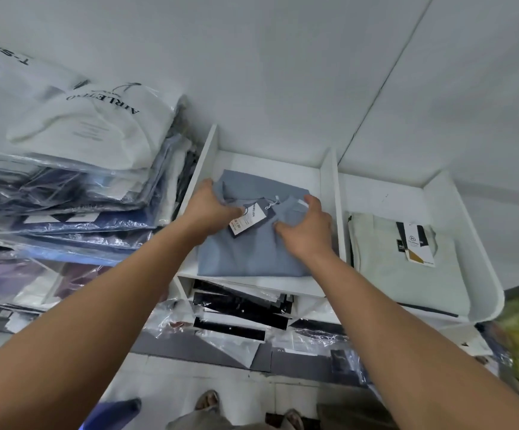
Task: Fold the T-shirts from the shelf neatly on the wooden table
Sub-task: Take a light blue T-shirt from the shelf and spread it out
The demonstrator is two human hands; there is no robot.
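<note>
A folded grey-blue T-shirt (252, 252) with paper hang tags (247, 220) near its collar lies in the left compartment of a white shelf (329, 193). My left hand (210, 207) grips the shirt's left collar edge. My right hand (306, 229) pinches the fabric on the right side of the collar. A pale cream T-shirt (401, 274) with a black and white tag lies folded in the right compartment. The wooden table is not in view.
A tall pile of plastic-bagged garments (75, 156) stands to the left of the shelf. More bagged clothes (242, 311) fill the level below. White walls rise behind. My feet in sandals (207, 400) show on the tiled floor.
</note>
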